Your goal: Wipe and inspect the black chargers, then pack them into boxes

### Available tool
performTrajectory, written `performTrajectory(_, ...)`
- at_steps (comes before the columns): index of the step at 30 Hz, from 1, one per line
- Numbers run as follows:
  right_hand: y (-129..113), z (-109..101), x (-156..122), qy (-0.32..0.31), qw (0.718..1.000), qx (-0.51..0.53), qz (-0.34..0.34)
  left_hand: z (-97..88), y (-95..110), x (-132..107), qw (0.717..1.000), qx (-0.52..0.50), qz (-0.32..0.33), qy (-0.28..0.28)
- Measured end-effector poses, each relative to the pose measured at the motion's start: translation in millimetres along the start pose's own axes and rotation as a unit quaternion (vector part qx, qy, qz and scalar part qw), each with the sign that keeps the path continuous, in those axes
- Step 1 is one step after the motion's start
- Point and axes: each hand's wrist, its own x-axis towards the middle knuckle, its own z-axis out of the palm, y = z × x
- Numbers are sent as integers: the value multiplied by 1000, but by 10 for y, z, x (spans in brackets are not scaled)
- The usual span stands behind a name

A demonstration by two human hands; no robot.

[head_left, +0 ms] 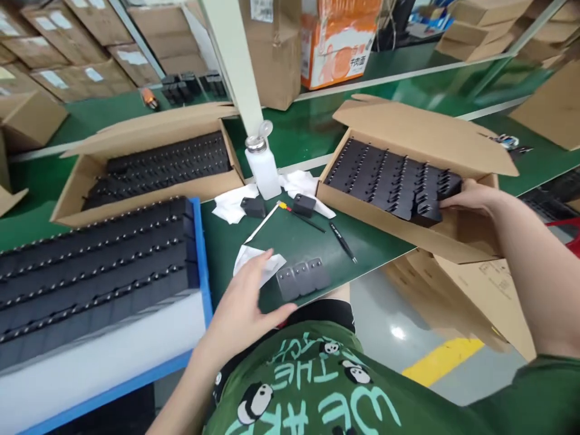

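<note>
My right hand [473, 198] reaches into the right cardboard box [362, 211], its fingers closed on a black block [449, 183] at the end of the rows. Several rows of black blocks [378, 175] with small metal pins fill much of that box. Over the table's front edge my left hand [244, 302] is spread and holds nothing. Close to its fingertips lies a white wipe [269, 266]. Just right of it, a few dark grey pieces [303, 278] sit side by side on the green table [294, 237].
A white pump bottle [263, 166] stands mid-table. Before it lie crumpled tissues [229, 204], two black blocks [303, 205], a white stick [261, 223] and a black pen [343, 241]. Leftward are an open carton [67, 190] and a blue-edged tray [203, 254] of black blocks.
</note>
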Motion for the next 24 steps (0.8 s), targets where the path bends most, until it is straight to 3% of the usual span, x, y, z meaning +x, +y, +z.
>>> performTrajectory(3, -134, -135, -369, 69, 997, -5, -26, 188, 279, 158, 996, 76, 26, -38)
performTrajectory(5, -272, -152, -804, 148, 984, 31, -92, 337, 428, 265, 996, 73, 20, -47)
performTrajectory(7, -435, -49, -1304, 225, 943, 139, -204, 471, 503, 347, 998, 52, 3, -40)
performTrajectory(10, -668, 256, -1929, 188, 901, 294, -258, 619, 518, 429, 999, 2, -36, -15)
performTrajectory(13, -859, 521, -2204, 158, 861, 419, -240, 655, 484, 480, 995, -74, -66, 19)
performTrajectory(15, -973, 607, -2216, 166, 841, 459, -235, 585, 440, 474, 987, -136, -75, 48)
performTrajectory(18, -1145, 655, -2148, 209, 813, 494, -227, 339, 316, 334, 958, -247, -93, 109)
performTrajectory(20, -1301, 727, -2138, 219, 828, 457, -239, 127, 191, 157, 920, -332, -119, 168)
performTrajectory(22, -1529, 902, -2190, 171, 858, 355, -331, -68, 55, -42, 866, -424, -149, 221)
performTrajectory(24, -1828, 1190, -2303, 86, 847, 236, -468, -218, -60, -216, 806, -512, -169, 243)
